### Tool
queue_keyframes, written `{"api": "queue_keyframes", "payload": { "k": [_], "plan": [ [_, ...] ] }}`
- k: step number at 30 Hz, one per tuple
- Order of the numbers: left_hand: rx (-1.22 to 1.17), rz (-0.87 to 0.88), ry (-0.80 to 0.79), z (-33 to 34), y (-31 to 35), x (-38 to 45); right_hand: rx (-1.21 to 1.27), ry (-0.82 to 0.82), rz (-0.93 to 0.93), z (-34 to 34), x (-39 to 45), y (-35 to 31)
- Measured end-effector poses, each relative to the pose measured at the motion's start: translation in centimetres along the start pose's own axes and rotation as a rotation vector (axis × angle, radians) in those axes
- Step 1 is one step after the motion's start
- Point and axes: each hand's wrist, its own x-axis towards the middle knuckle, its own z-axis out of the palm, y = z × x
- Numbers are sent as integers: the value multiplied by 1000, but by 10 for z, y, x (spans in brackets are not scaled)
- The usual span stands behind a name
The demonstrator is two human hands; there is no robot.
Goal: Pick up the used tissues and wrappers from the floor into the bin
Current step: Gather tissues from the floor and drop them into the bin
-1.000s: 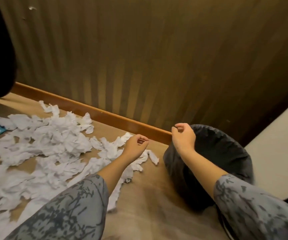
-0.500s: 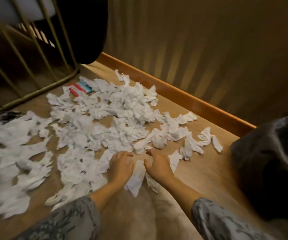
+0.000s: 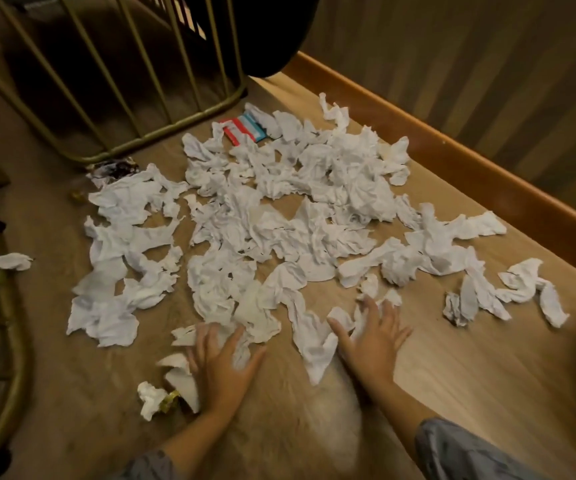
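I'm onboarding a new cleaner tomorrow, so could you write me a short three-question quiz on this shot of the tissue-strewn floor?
1. True or false: both the left hand and the right hand lie spread, palms down, on crumpled white tissues.
2. The flat red and light-blue wrapper lies: A) by the right hand, B) at the far edge of the pile near the gold metal bars, C) under the left hand.
3. Fill in: the lone tissue at far left lies ___ from the main pile.

Key: 1 true; 2 B; 3 apart.
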Motion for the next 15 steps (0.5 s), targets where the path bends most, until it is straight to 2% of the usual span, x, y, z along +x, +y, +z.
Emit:
{"api": "queue_keyframes", "payload": {
  "k": [3, 6, 11, 13, 15],
  "plan": [
    [-182, 111, 39, 5, 5, -3, -56, -109, -236, 14, -21, -17],
    [-247, 156, 62, 7, 9, -1, -79, -185, -455, 24, -38, -26],
    [-369, 135, -45, 7, 18, 3, -52, -261, -897, 33, -52, -16],
    [-387, 118, -30, 7, 23, 4, -5, -290, -989, 37, -55, -9],
    [-478, 92, 29, 4, 32, 9, 112, -309, -939, 38, -55, -5]
  ]
}}
